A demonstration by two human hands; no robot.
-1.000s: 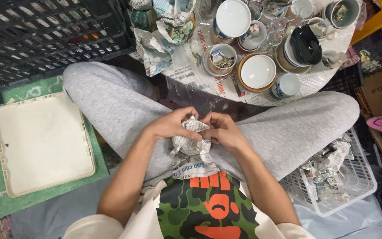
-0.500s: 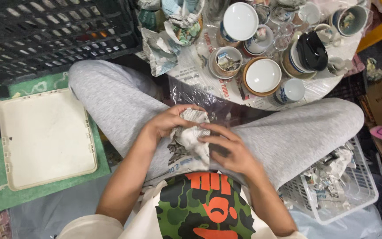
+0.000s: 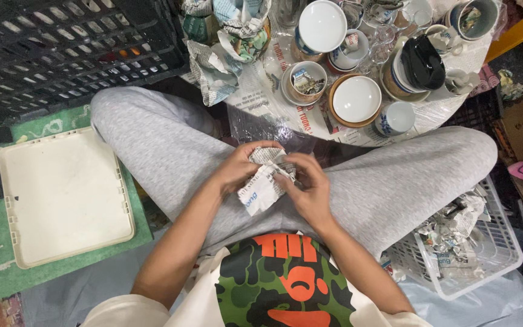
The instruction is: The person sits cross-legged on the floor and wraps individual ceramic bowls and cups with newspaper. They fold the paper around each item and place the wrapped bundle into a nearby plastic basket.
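I note left hand [image 3: 240,171] and right hand [image 3: 310,188] fingers clamped around newspaper-wrapped bundle [image 3: 266,181], steadied over lap.

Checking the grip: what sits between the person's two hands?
In the head view, a crumpled newspaper-wrapped bundle lies between the left hand and right hand, both touching it, above the grey-trousered lap.

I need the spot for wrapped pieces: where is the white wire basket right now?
In the head view, the white wire basket sits on the floor at lower right, beside the person's right knee, with crumpled newspaper inside.
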